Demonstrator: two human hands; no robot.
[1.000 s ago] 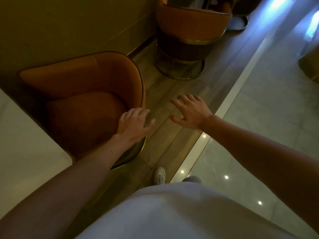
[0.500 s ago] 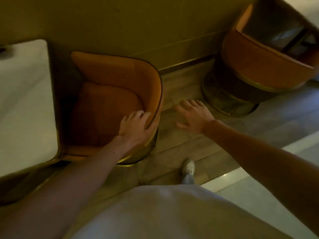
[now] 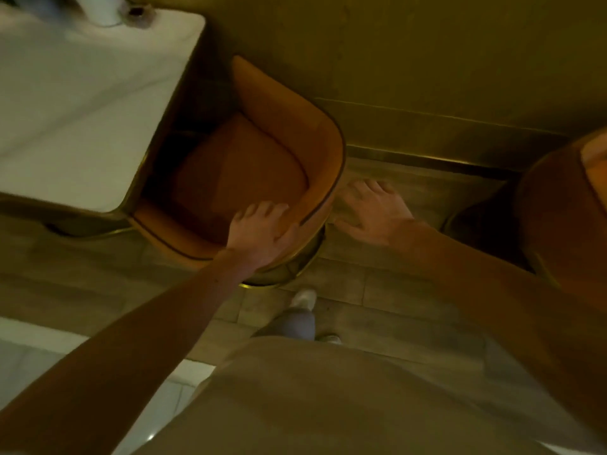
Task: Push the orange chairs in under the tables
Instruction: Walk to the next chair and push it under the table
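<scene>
While two hands [image 3: 262, 229] [image 3: 371, 213] reach, two orange chairs [image 3: 243, 172] [image 3: 565, 208] stand.

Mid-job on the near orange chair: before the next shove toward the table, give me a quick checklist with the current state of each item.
1. Left hand on the chair: ok, it rests over the backrest rim of the near orange chair.
2. Right hand on the chair: not ok, it is spread open beside the backrest, over the floor.
3. Chair faces the white table: ok, its seat front sits at the table edge.
4. Seat fully under the table: not ok, most of the cushion is exposed.
5. Feet clear of the gold base: ok, the shoe is short of it.
6. Gap to the second orange chair: ok.
</scene>
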